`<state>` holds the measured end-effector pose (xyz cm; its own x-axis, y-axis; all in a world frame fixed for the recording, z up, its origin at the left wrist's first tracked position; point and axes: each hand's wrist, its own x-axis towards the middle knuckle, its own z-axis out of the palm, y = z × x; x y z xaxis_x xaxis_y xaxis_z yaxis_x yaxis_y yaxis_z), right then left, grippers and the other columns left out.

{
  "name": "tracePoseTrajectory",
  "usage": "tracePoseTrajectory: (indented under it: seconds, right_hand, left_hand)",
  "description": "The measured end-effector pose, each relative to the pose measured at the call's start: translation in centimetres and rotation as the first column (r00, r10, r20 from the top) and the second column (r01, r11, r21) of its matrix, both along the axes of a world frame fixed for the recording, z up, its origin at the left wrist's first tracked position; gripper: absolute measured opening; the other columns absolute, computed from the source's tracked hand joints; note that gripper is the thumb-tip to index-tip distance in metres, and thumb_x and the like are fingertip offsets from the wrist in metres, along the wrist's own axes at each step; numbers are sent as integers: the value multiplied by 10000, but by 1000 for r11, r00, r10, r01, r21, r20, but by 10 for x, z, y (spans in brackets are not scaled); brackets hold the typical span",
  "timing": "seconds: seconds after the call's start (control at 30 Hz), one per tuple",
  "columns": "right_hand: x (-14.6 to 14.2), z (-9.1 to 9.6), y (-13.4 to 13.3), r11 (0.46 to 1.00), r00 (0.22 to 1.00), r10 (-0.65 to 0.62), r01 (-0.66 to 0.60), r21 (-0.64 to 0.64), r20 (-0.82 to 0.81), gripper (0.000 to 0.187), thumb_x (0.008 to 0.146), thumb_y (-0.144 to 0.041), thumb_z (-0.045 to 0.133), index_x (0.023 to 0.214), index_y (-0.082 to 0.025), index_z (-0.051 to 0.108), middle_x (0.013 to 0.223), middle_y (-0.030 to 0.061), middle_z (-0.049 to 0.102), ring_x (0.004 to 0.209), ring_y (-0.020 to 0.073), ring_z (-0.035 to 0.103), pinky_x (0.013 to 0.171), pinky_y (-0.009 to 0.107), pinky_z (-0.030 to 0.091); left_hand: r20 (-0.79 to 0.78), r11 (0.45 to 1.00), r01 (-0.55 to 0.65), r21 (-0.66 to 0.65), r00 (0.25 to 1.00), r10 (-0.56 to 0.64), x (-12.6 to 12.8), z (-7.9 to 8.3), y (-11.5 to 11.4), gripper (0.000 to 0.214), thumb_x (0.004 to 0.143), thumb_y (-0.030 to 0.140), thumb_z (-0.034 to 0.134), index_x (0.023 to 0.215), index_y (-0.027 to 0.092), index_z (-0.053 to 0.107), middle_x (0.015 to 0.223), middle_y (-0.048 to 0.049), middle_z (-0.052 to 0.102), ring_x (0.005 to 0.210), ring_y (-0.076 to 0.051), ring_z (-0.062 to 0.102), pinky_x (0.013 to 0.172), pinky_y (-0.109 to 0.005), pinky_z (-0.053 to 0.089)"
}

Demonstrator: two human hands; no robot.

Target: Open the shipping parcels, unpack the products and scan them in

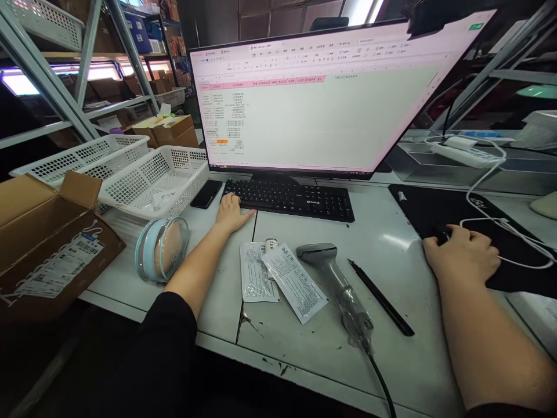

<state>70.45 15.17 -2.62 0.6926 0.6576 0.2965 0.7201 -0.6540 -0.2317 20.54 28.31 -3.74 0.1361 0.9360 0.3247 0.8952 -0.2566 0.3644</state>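
My left hand [232, 212] rests flat on the table at the left end of a black keyboard [292, 199], fingers stretched toward its keys. My right hand [462, 256] curls over a black mouse [441, 237] on a black mouse pad [439, 212]. A wide monitor [322, 98] behind the keyboard shows a spreadsheet. Between my arms lie two flat white sachets [278, 278], a small white roll [271, 244], a grey barcode scanner [335, 278] with its cable, and a black pen [380, 298].
White mesh baskets [148, 177] stand at the left, with a black phone [206, 193] beside them. A round clear-lidded container [161, 248] and an open cardboard box [43, 244] sit at the near left. A power strip [465, 154] and white cable [496, 223] lie at the right.
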Motion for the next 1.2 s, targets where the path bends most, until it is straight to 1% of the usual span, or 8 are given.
tracePoseTrajectory:
  seconds: [0.1,0.17,0.27,0.37,0.53,0.73,1.0,1.2]
  right_hand:
    - [1,0,1,1000,1000,-13,13,-15,0,653,988,-505,391,1490,-111,528,1512,263,475,1341,462,490,1077,564,415]
    - [1,0,2,999,999,-36,36,-31,-9,653,977,-498,399,1492,-118,530,1515,250,475,1341,463,492,1086,563,417]
    - [0,0,3,999,999,-43,43,-24,-3,648,973,-497,396,1488,-130,538,1514,239,478,1339,456,498,1086,559,424]
    - [0,-1,2,999,999,-42,42,-21,10,657,977,-513,380,1488,-133,539,1505,235,487,1335,458,505,1085,560,433]
    - [2,-2,4,998,999,-51,51,-21,13,639,975,-525,364,1458,-170,585,1495,223,497,1323,464,514,1066,571,444]
    - [6,-2,6,997,998,-63,63,-49,-4,660,964,-538,337,1455,-184,600,1513,221,483,1341,469,490,1068,587,428]
    - [5,-3,5,997,997,-72,72,-41,-11,699,955,-580,300,1445,-187,606,1541,214,463,1367,467,455,1066,596,410]
    - [3,0,4,995,997,-81,80,-66,-14,732,941,-591,284,1456,-179,602,1545,208,452,1357,468,469,1072,579,411]
  left_hand:
    - [-6,1000,-13,-4,1000,13,1,0,1,667,889,600,692,1361,160,521,1577,-204,397,1498,-373,347,1242,-481,323]
    - [-43,1000,-1,-2,999,1,2,1,0,738,881,632,686,1439,186,499,1643,-175,342,1519,-376,326,1255,-492,315]
    - [-128,1000,18,-15,992,-20,3,2,-2,714,896,690,620,1448,242,553,1688,-123,306,1526,-378,326,1256,-514,326]
    - [-145,1000,17,-15,989,-19,2,3,-4,705,909,708,582,1450,256,579,1704,-104,293,1556,-372,289,1273,-515,312]
    - [-111,1000,0,29,994,3,2,1,-7,827,917,677,597,1599,254,398,1725,-96,258,1603,-352,207,1324,-509,198]
    - [-90,1000,-1,-16,996,-1,2,0,-6,818,930,652,588,1611,254,374,1734,-96,243,1604,-350,215,1315,-507,224]
    - [-80,1000,-4,-7,997,3,2,0,-6,809,911,598,637,1597,243,397,1717,-105,278,1579,-355,264,1303,-508,259]
    - [-78,1000,-2,-10,997,1,2,1,-7,798,906,580,643,1591,246,404,1712,-103,287,1575,-348,273,1299,-501,275]
